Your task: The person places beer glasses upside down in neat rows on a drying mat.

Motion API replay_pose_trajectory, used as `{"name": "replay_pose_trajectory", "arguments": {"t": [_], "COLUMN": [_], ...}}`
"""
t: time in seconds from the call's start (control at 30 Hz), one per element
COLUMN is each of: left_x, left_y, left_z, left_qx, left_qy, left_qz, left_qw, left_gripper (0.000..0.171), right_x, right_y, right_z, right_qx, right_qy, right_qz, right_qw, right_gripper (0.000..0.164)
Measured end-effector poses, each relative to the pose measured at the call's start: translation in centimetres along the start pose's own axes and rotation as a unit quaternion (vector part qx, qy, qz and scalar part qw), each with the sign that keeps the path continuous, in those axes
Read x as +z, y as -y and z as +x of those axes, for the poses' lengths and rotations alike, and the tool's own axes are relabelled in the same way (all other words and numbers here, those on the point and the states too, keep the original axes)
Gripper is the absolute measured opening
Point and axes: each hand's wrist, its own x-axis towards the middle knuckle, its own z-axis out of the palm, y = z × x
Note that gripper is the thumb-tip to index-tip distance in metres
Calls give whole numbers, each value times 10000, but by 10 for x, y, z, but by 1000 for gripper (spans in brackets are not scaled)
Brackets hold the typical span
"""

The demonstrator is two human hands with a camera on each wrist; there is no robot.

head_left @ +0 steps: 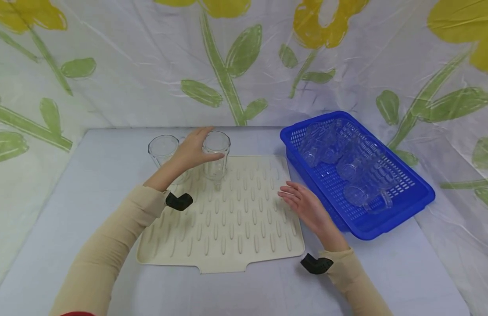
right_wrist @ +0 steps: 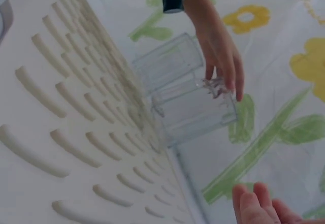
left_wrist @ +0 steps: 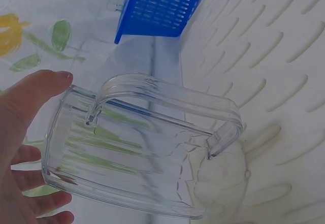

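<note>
Left hand [head_left: 192, 149] spread wide round glass mug [head_left: 216, 169]; can't tell if gripping.
Mug upright on ribbed mat [head_left: 236, 219]; second mug [head_left: 159, 150] close left, partly behind hand. Right hand [head_left: 305, 206] loose, empty, beside blue basket [head_left: 406, 216] of mugs [head_left: 356, 194].

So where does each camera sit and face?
Head: on the head, facing forward and down at the cream mat and blue basket; left grip, right grip and sleeves show.
Left wrist: on that wrist, facing a glass mug; thumb and fingers show.
Right wrist: on that wrist, facing the mat and mugs; right fingertips and left grip show.
Head and left wrist share the basket.
</note>
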Motion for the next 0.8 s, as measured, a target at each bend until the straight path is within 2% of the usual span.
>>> {"name": "replay_pose_trajectory", "arguments": {"t": [0.17, 0.33, 0.63, 0.67, 0.8], "left_x": [2, 4, 3, 3, 3], "left_y": [0, 0, 2, 2, 2], "left_z": [-2, -3, -7, -8, -11], "left_qx": [-26, -36, -179, -199, -240], "left_qy": [-154, -263, -211, -219, -243], "left_qz": [-55, -147, -315, -331, -417], "left_qw": [9999, 9995, 9991, 9990, 9985], "left_gripper": [86, 86, 89, 90, 91], "right_x": [7, 14, 15, 0, -3], "right_y": [16, 37, 68, 65, 70], "right_z": [-7, -12, -20, -18, -20], "right_qx": [-202, -607, -919, -955, -1020], "right_qy": [358, 757, 850, 939, 898], "right_qz": [-37, -159, -193, -90, -76], "right_qw": [9991, 9952, 9919, 9909, 9907], "right_gripper": [38, 38, 37, 37, 38]}}
